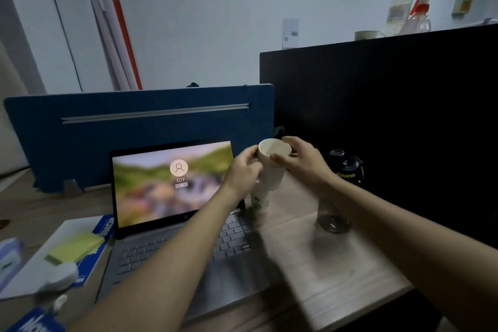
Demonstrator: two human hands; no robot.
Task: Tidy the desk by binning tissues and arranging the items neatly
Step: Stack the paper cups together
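The white paper cup (273, 162) is raised off the bench (310, 251), held between both hands with its open mouth tilted toward the camera. The left hand (244, 172) pinches the cup wall at the rim on its near-left side; the right hand (299, 159) wraps the far side, thumb across the front of the rim. Both hands are closed on the cup.

Directly beneath the hands a second cup with green print (260, 201) appears to stand at the laptop's right edge; blur prevents confirming whether the two cups touch or are already nested. Judgement: the step in hand is stacking the cups.

To do it well, bring the held cup upright, centre its base over the lower rim, and lower straight down. A light grip is advised, as thin paper walls buckle under a squeeze. One hand steadying the lower cup would guard against tipping it onto the keyboard.

Left of the hands, the open laptop (172, 197) shows a login screen. Below the right forearm stands a clear glass (334, 221); beyond the right hand, a dark bottle (347, 167) sits against the black partition (390, 102). Well left of the left forearm lie yellow sticky notes (75, 247) on a white and blue box (54, 264).

No tissues can be positively identified; the bin is not in view.
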